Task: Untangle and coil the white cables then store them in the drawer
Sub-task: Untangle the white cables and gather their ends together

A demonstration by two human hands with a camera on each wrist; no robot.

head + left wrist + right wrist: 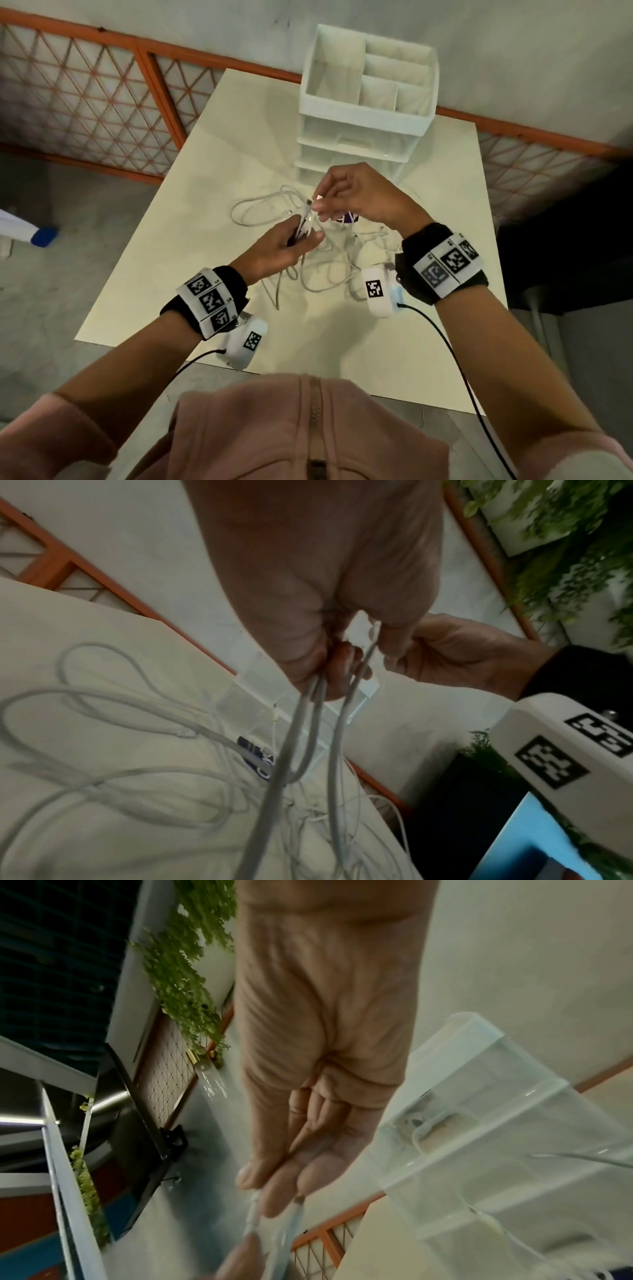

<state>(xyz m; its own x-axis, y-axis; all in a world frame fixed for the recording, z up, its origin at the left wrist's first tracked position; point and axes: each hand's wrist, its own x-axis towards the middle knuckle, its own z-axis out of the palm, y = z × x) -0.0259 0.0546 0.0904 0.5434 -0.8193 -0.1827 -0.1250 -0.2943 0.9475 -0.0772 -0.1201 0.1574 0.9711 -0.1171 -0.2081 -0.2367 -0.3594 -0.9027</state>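
Note:
A tangle of white cables [318, 263] lies on the cream table [205, 192], with loops spreading left [103, 723]. My left hand [291, 240] grips several strands [308, 710] lifted off the heap. Just above it, my right hand [329, 205] pinches two cable ends [274, 1215] between thumb and fingertips. The two hands nearly touch. The white drawer unit [363, 113] stands right behind them, its drawers looking shut in the head view. In the right wrist view its translucent side [496, 1137] sits close by, with a cable visible inside.
The drawer unit's top tray [342, 99] has several empty compartments. A small purple-and-white item [347, 218] lies among the cables under my right hand. An orange lattice fence [102, 102] runs behind the table. Black leads [455, 359] trail from my wrist cameras.

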